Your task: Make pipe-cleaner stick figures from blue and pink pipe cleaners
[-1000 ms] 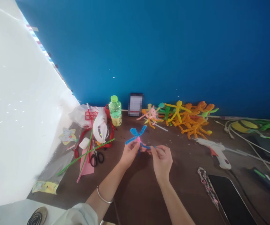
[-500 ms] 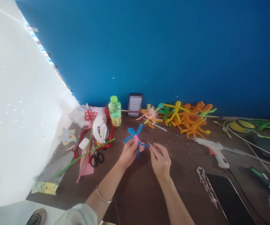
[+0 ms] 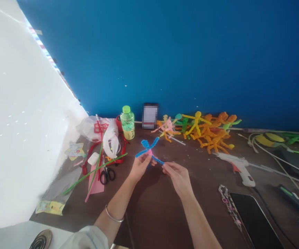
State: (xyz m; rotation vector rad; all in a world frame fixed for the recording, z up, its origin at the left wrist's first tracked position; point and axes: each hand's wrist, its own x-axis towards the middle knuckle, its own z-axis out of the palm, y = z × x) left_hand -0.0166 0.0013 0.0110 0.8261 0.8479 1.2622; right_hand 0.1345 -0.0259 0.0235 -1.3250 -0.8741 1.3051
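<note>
A blue pipe-cleaner figure (image 3: pixel 147 146) with a pink wrap at its middle is held just above the brown worktop (image 3: pixel 152 214), near the centre of the view. Its limbs spread in an X. The left hand (image 3: pixel 140 166) is closed on it from 7 o'clock, with thumb and fingers pinched at the pink middle. The right hand (image 3: pixel 178 174) pinches the tip of the limb that runs out toward 4 o'clock, its other fingers loosely curled. A silver bracelet (image 3: pixel 113 217) sits on the left wrist.

Out from the figure, black scissors (image 3: pixel 107 174) lie at 8 o'clock beside long green stems (image 3: pixel 94 172) and a pink strip. At 10 o'clock stand a green-capped bottle (image 3: pixel 127 122) and a white plastic bag (image 3: pixel 105 133). At 2 o'clock a pile of orange, yellow, green and pink pipe-cleaner figures (image 3: pixel 206 131) rests against the blue wall (image 3: pixel 178 52). A white glue gun (image 3: pixel 239 166) lies at 3 to 4 o'clock, and a dark phone (image 3: pixel 255 218) lies flat at 4 to 5 o'clock, well apart from both hands.
</note>
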